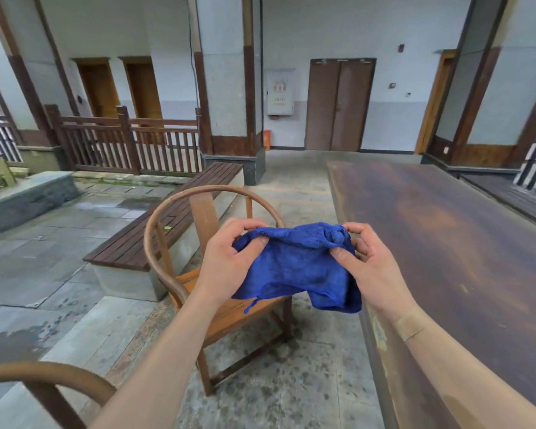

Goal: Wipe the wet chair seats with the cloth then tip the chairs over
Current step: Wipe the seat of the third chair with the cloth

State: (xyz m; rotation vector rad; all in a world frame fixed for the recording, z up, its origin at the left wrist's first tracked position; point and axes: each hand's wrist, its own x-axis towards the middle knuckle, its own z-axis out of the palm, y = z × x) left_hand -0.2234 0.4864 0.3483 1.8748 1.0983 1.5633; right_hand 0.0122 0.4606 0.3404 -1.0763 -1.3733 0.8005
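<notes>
Damp grey stone paving point(44, 274) is being overlooked beside the long dark wooden table point(446, 243), where a blue terry cloth point(297, 267) is being pinched by left hand point(229, 264) and right hand point(369, 270) above the round-backed wooden chair point(205, 212).

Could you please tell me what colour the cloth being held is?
The cloth is solid deep blue, shown clearly in the head view.

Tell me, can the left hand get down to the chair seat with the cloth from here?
Probably yes. The left hand grips the cloth in the air just above the chair seat, with nothing between them. The right hand would have to let go or follow.
</notes>
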